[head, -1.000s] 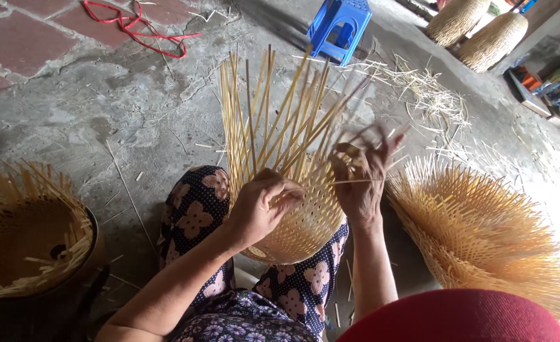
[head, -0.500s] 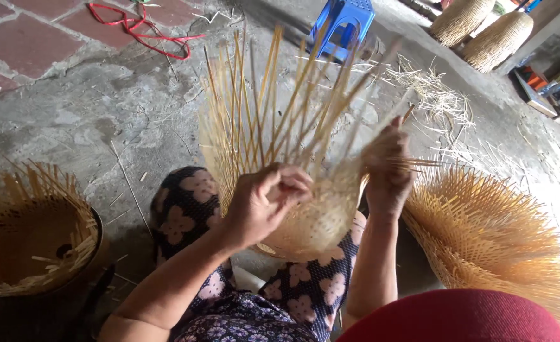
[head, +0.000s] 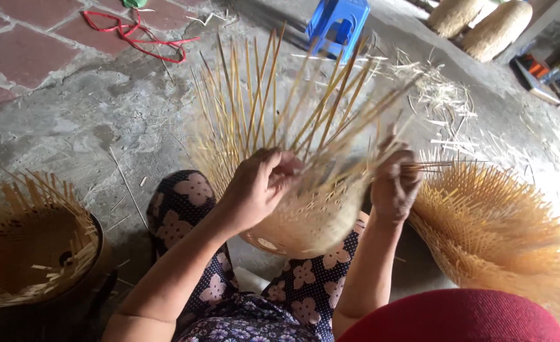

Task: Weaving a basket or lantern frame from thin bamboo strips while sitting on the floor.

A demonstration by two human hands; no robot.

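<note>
I am holding a half-woven basket (head: 305,215) on my knees, my left hand (head: 258,187) fingers curling around its rim at nine o'clock, my right hand (head: 394,187) fingers pinching thin strips (head: 432,166) at three o'clock.

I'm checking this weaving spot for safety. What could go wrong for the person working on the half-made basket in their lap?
1. The loose strip ends fan up toward the head camera, so leaning in might bring sharp tips near the face.
2. Both bare hands, left hand and right hand, grip thin strips, so splinters or cuts seem possible.
3. The basket rests only on the knees, so it may roll off.
</note>
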